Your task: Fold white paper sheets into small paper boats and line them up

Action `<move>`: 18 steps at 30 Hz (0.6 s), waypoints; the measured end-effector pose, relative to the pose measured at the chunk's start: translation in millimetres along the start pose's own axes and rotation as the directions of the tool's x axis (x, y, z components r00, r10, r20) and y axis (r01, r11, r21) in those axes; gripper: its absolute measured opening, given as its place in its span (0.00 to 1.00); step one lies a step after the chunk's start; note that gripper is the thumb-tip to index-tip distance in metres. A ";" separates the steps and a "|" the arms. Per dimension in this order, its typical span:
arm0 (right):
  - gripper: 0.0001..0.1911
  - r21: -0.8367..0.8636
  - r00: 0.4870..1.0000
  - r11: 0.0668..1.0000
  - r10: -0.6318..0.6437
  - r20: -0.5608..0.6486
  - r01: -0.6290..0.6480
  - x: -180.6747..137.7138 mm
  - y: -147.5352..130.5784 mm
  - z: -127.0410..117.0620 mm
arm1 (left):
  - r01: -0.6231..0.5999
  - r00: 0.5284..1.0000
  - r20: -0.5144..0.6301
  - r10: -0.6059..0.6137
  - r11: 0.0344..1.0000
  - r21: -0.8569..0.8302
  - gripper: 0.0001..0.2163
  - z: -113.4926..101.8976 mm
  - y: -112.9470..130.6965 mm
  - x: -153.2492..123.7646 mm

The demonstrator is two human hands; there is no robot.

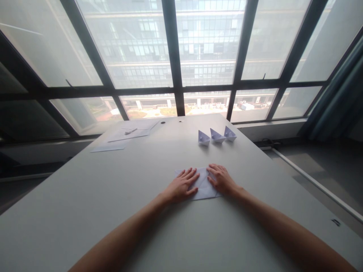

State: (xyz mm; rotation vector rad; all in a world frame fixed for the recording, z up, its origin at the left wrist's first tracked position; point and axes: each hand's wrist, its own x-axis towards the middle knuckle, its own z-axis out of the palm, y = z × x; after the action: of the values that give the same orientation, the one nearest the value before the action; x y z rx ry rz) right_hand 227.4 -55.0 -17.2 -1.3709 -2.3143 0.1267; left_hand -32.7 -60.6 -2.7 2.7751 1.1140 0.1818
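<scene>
A folded sheet of white paper (203, 186) lies flat on the table in front of me, with crease lines across it. My left hand (183, 185) rests on its left part, palm down and fingers spread. On the right part lies my right hand (221, 178), also palm down with its fingers apart. Both hands hide portions of the paper's sides. Beyond them, toward the right, stand three folded paper boats (203, 138) in a slanting row, each with a pointed peak.
The white table (113, 189) reaches to the windows. Several loose sheets of paper (136, 133) lie at its far left, with a small whitish item (131, 131) on top. Two round holes (162, 122) sit near the far edge. A blue curtain (334, 90) hangs at right.
</scene>
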 end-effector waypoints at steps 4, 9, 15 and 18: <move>0.21 0.005 1.000 1.000 -0.003 -0.011 0.004 -0.2 0.8 1.0 | 0.008 1.000 0.007 -0.008 1.000 0.009 0.30 -0.5 1.5 -0.3; 0.22 0.018 1.000 1.000 -0.008 -0.030 0.008 -0.3 1.7 2.0 | 0.020 1.000 0.003 -0.020 1.000 0.021 0.30 -0.3 2.1 -0.5; 0.23 0.048 0.998 0.999 -0.017 -0.052 0.020 -0.5 2.0 1.6 | 0.043 0.999 -0.006 -0.042 0.999 0.020 0.30 -0.7 2.5 0.0; 0.24 0.066 0.996 0.997 -0.038 -0.080 0.044 -0.9 1.7 -0.1 | 0.051 0.999 0.008 -0.051 0.998 0.026 0.32 -2.9 4.5 0.4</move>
State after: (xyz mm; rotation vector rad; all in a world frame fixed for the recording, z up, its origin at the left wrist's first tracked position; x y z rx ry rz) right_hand 229.2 -54.9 -17.9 -1.2720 -2.2508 0.1343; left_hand -29.8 -63.2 1.0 2.7639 1.1915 0.1503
